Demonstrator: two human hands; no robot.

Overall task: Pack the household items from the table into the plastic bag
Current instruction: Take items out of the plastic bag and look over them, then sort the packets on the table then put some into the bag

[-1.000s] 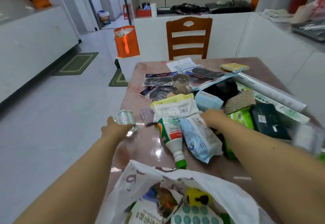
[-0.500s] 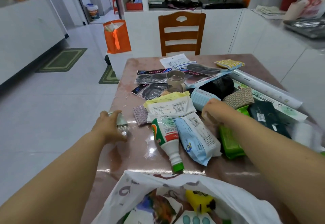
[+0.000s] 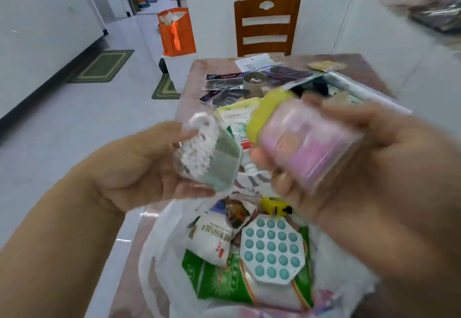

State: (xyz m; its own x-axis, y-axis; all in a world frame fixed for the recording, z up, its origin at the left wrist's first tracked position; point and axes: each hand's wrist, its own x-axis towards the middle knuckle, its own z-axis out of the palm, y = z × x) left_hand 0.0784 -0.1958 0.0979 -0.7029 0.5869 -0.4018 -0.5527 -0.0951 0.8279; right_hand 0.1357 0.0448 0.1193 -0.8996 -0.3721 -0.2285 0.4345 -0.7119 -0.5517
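Head view is giving me both hands raised above the open plastic bag (image 3: 159, 262), which is sitting at the near edge of the table (image 3: 197, 73). I am seeing the left hand (image 3: 139, 165) curling around a small clear packet (image 3: 209, 153) with white pieces on one side and a grey-green card on the other, thumb on top and fingers underneath. The right hand (image 3: 361, 158) is gripping a pink and yellow pack (image 3: 299, 138), blurred, with fingers wrapping its lower edge; the pack is tilting, yellow end towards the far side. The two held things are sitting just beside each other, and I cannot tell whether they are touching. Inside the bag I am making out a white octagonal tray with teal bumps (image 3: 272, 250), a white pouch (image 3: 214, 237), a green printed pack (image 3: 219, 280) under both, and a yellow item (image 3: 274, 206). Further along the table, dark flat packets (image 3: 224, 84), a brown cup (image 3: 254, 83) and a white packet with a label (image 3: 237, 115) are lying close together. A wooden chair (image 3: 267, 23) is standing at the far end, and an orange bag (image 3: 177, 33) is standing on the floor.
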